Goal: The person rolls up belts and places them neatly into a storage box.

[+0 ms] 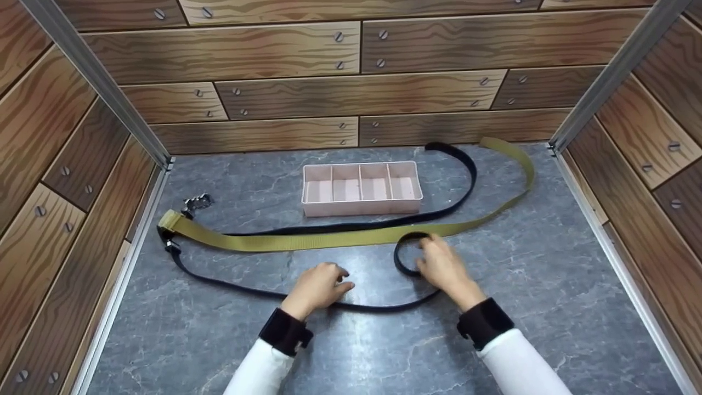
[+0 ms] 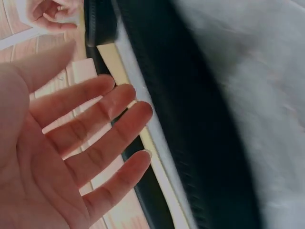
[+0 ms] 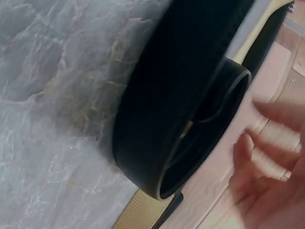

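Observation:
A black leather belt (image 1: 236, 286) curves across the front, its right end turned into a standing loop (image 1: 396, 253). My right hand (image 1: 443, 267) is beside that loop. In the right wrist view its blurred fingers are loosely bent, with a gap between them and the belt. Near the belt's front stretch is my left hand (image 1: 319, 286), fingers spread and relaxed, nothing in its palm in the left wrist view. An olive webbing belt (image 1: 307, 241) lies behind the loop. A second black belt (image 1: 378, 224) runs along it and curves up at the right.
A pale pink divided tray (image 1: 362, 208) stands behind the belts. Metal buckle parts (image 1: 197, 202) lie at the left, near the olive belt's folded end. Wood-patterned walls (image 1: 274, 99) enclose the grey marbled surface (image 1: 548, 263) at the back and sides.

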`<action>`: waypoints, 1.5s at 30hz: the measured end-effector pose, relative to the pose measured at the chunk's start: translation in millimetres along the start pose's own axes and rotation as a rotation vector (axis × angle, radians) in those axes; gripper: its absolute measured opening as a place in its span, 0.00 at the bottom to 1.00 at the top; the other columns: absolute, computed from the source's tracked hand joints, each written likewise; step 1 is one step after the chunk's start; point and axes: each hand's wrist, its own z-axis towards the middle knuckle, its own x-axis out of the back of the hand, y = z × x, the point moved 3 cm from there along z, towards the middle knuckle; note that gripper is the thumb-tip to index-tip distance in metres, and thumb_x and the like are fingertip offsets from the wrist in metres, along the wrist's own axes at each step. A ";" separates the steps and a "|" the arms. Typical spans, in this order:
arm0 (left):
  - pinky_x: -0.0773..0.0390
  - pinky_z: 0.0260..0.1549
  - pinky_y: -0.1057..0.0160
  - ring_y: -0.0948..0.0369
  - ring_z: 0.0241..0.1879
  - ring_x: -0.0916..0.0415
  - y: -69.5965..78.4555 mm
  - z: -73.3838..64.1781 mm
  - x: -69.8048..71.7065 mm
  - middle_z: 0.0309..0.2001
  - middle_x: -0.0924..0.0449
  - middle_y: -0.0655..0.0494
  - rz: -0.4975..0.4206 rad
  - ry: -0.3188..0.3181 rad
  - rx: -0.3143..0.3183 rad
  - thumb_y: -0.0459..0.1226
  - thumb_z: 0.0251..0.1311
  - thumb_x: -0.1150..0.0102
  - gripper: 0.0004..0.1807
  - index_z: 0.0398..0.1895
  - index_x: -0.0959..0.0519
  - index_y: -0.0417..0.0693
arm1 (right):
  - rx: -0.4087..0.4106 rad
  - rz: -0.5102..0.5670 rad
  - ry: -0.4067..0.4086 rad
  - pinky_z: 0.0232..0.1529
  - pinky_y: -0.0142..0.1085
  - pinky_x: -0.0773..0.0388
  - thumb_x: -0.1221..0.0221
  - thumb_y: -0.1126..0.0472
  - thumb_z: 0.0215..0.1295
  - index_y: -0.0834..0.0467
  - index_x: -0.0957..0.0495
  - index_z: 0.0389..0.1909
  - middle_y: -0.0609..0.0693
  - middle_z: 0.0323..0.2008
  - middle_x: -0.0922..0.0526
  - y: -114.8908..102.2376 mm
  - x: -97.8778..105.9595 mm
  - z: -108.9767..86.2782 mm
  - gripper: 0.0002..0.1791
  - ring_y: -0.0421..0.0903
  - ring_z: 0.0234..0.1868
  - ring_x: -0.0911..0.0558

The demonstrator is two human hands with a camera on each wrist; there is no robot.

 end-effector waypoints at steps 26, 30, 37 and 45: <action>0.27 0.45 0.57 0.49 0.45 0.25 24.2 45.4 -24.7 0.42 0.24 0.39 -0.112 0.039 0.137 0.34 0.58 0.46 0.22 0.52 0.31 0.27 | -0.090 0.159 -0.210 0.32 0.41 0.23 0.41 0.65 0.57 0.63 0.25 0.51 0.57 0.32 0.18 -31.0 -36.8 9.7 0.19 0.44 0.24 0.20; 0.24 0.38 0.58 0.51 0.38 0.23 20.4 45.6 -24.2 0.34 0.21 0.42 -0.138 0.055 0.150 0.32 0.54 0.42 0.13 0.41 0.26 0.31 | -0.092 0.228 -0.257 0.29 0.37 0.23 0.40 0.67 0.55 0.66 0.29 0.54 0.60 0.36 0.19 -40.5 -39.7 8.7 0.23 0.44 0.22 0.21; 0.24 0.35 0.58 0.52 0.36 0.23 18.2 44.5 -24.9 0.32 0.22 0.45 -0.141 0.054 0.133 0.31 0.52 0.43 0.12 0.39 0.25 0.33 | -0.077 0.230 -0.098 0.37 0.42 0.24 0.39 0.72 0.50 0.63 0.19 0.40 0.56 0.35 0.17 -45.2 -44.1 9.5 0.14 0.49 0.36 0.20; 0.25 0.30 0.60 0.56 0.32 0.23 19.5 43.7 -26.1 0.30 0.20 0.49 -0.135 0.031 0.049 0.29 0.52 0.43 0.07 0.35 0.22 0.38 | 0.100 0.132 -0.045 0.32 0.44 0.24 0.46 0.76 0.48 0.54 0.16 0.36 0.52 0.32 0.16 -52.7 -53.7 7.6 0.19 0.52 0.34 0.19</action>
